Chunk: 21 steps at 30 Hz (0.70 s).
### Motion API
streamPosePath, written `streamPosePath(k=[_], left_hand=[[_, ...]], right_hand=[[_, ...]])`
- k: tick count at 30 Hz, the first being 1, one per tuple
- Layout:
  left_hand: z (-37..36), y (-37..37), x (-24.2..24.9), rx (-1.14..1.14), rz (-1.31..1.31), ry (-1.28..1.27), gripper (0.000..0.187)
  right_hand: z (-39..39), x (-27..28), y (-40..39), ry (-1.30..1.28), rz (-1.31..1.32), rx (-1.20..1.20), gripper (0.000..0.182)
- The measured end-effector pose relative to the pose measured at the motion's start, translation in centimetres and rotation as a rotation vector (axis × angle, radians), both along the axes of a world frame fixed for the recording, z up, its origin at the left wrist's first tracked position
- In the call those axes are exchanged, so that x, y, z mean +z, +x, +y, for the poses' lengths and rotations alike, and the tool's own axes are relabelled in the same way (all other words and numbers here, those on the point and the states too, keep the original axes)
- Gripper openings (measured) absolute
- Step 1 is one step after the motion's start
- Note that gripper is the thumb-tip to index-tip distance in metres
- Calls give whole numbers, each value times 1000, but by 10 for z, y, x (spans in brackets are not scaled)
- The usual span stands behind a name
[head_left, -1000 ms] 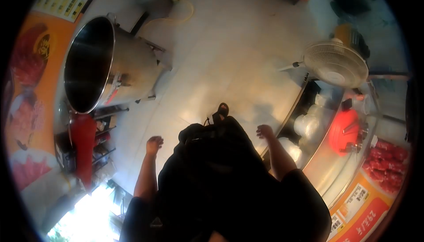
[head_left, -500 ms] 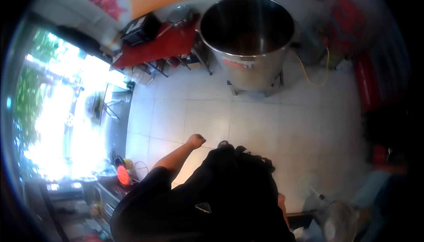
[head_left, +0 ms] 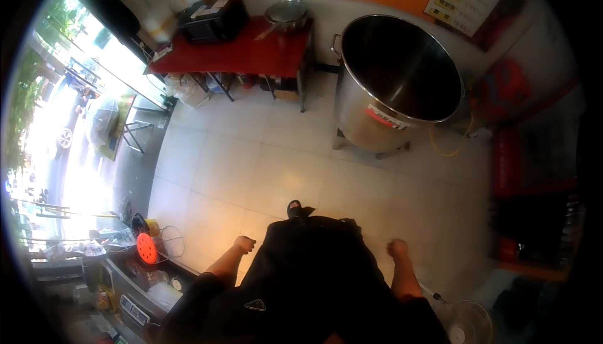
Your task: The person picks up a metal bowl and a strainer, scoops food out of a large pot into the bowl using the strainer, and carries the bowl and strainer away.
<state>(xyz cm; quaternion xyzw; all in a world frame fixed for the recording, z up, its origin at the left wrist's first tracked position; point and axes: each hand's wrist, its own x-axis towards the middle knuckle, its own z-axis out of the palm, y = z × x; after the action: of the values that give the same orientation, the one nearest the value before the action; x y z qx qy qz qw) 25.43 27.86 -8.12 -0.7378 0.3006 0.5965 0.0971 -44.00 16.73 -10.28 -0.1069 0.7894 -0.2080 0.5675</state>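
Note:
My left hand (head_left: 245,244) hangs over the tiled floor, left of my dark clothing, its fingers curled; whether anything is inside them is too small to see. On the other side, my right hand (head_left: 396,248) hangs in a loose fist, also too small to read. Neither hand touches any object that shows. Ahead and to the right stands a large open metal pot (head_left: 370,114) on a low stand, dark inside.
A red table (head_left: 213,58) at the back left bears a black box (head_left: 217,20) and a lidded pan (head_left: 287,14). An orange disc (head_left: 146,248) is at the left, near a counter with a scale. A fan (head_left: 470,323) stands lower right.
The view has turned, so the pot sits lower and further right. My right hand has come into view, and my left hand appears lower and further left.

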Motion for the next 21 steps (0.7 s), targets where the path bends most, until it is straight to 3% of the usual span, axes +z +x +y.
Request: streamPosePath(k=[2, 4, 5, 8, 12, 14, 16, 19, 21], left_hand=[[-6, 46, -21, 266, 115, -23, 27], [-23, 62, 19, 716, -40, -159, 26], [-31, 81, 14, 777, 140, -164, 19], [-53, 98, 40, 863, 15, -272, 21], [-47, 123, 30, 1036, 17, -251, 25], [-34, 123, 20, 1134, 27, -204, 27], [-22, 122, 14, 1064, -21, -214, 27], [26, 129, -14, 314, -394, -588, 26], [7, 127, 12, 364, -367, -448, 27]], right_hand=[[-44, 9, 59, -30, -24, 234, 22], [-92, 25, 129, -93, 20, 351, 19], [-121, 41, 167, -139, 30, 389, 18], [-213, 61, 272, -251, -44, 521, 16], [-339, 81, 402, -418, -213, 681, 16], [-405, 117, 464, -476, -295, 746, 19], [-475, 151, 524, -537, -365, 717, 19], [-585, 167, 604, -547, -539, 502, 19], [-657, 160, 646, -506, -628, 407, 19]])
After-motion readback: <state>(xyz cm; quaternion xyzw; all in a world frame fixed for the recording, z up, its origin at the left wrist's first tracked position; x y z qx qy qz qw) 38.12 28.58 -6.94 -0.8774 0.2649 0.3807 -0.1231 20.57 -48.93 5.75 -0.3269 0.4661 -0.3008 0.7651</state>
